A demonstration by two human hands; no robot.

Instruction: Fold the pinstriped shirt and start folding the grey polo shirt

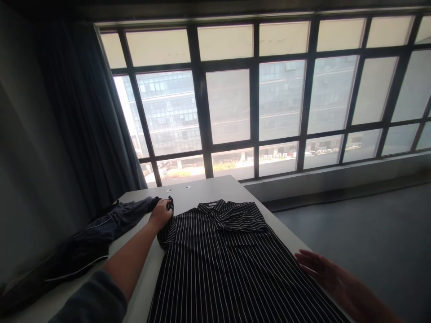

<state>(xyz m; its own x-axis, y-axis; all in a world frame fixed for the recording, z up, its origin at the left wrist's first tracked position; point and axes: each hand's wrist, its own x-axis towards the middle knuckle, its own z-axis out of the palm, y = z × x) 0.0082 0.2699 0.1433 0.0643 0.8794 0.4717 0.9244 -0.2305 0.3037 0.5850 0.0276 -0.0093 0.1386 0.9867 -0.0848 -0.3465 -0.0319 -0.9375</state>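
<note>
A black shirt with white stripes [222, 264] lies front up on a white table [202, 186], its collar toward the far end. My left hand [161, 214] grips the end of the shirt's left-side sleeve and lifts it a little off the table. The other sleeve is folded inward across the chest. My right hand [323, 271] is beside the shirt's right edge, over the table's side, fingers stretched out and slightly blurred, holding nothing. The shirt's lower part runs out of view at the bottom.
Dark trousers with white piping [90, 235] lie along the table's left side. Two small white discs with dark centres sit near the far edge, one of them a round fitting [188, 187]. A dark curtain [84, 121] hangs at left; a large window [229, 107] spans the back. Grey floor [353, 224] lies right.
</note>
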